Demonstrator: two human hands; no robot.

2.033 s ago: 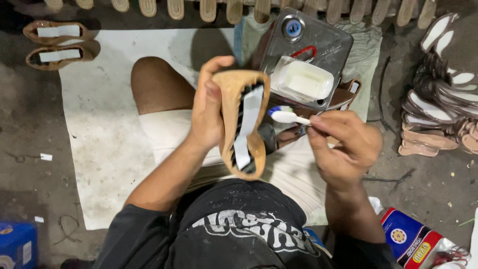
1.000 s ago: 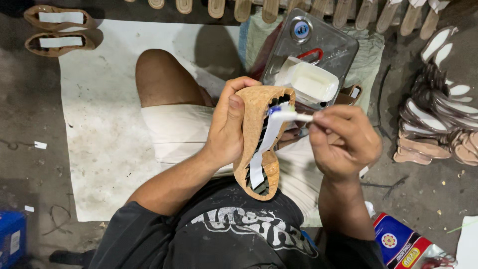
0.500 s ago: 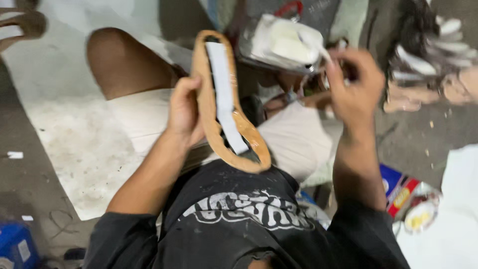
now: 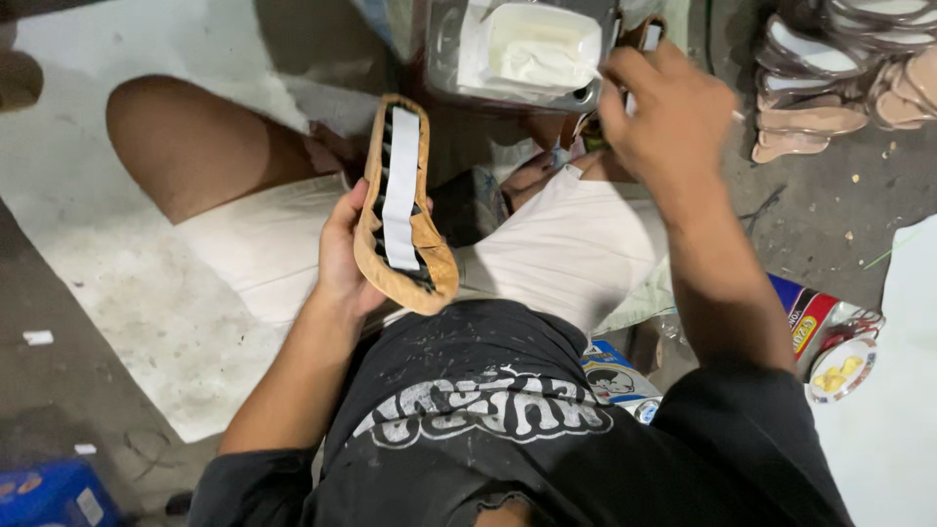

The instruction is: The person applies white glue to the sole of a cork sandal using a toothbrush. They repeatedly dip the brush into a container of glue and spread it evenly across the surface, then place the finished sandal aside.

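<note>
My left hand [image 4: 342, 256] grips the tan insole [image 4: 402, 205], long axis pointing away; my right hand [image 4: 673, 117], fingers curled shut on a thin stick, hovers beside the glue tub [image 4: 542, 44].

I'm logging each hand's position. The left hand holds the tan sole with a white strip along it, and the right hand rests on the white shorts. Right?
Not quite. The left hand does hold the tan sole with the white strip, but the right hand is not on the shorts; it is raised at the white tub in front of the person. The head view shows this.
</note>
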